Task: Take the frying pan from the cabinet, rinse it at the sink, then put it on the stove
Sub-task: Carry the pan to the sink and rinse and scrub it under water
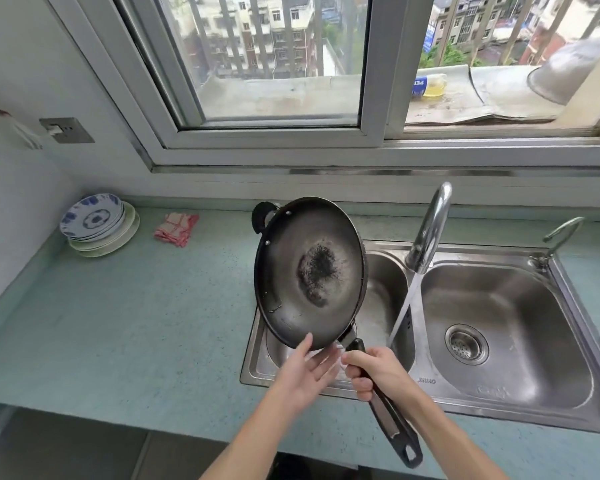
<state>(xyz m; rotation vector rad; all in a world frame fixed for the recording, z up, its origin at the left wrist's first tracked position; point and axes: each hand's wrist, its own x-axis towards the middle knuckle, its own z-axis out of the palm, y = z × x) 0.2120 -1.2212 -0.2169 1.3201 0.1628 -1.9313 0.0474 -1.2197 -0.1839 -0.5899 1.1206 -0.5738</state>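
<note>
Black round metal frying pan (309, 268) tilted over left basin of stainless steel sink (385, 282), long black handle (392, 427) gripped in right hand (371, 372), left hand (305, 368) open against near rim, likely draining rinse water; tap stream (404, 306) falling just beside pan.

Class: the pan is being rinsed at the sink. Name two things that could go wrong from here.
1. Only the right hand grips the handle of the dark round metal frying pan, steeply tilted; the left hand merely touches its rim with straight fingers, so it may twist or slip.
2. The water stream from the curved chrome tap misses the pan; swinging it in could splash the green countertop.
</note>
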